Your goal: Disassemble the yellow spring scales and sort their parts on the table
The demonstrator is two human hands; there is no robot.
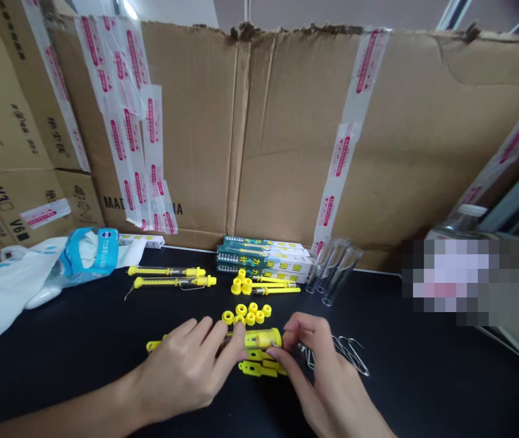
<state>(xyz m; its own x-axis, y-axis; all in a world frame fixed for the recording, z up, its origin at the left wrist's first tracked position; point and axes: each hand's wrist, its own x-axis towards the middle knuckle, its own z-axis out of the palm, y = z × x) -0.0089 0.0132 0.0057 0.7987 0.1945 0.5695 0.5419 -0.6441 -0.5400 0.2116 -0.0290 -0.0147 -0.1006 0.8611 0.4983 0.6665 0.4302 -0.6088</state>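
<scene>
My left hand [193, 362] is closed round a tubular spring scale [261, 338], a clear tube with yellow parts inside and a yellow cap at its right end. Much of the tube is hidden behind the fingers. At the capped end, my right hand [320, 362] has thumb and forefinger bent in a pinch; a small metal bit shows by the thumb, too small to name. Flat yellow strips [258, 368] lie beneath the scale. Beyond it are several small yellow rings and caps [250, 318]. Beside my right hand lie bent metal wire hooks [353, 354].
Two yellow spring scales [172, 281] lie at left, near a blue and white tissue pack [89, 252]. Small boxes [263, 258] are stacked at the back, with yellow rods [280, 291] before them and clear tubes [341, 277] to their right. A cardboard wall [286, 140] closes the back.
</scene>
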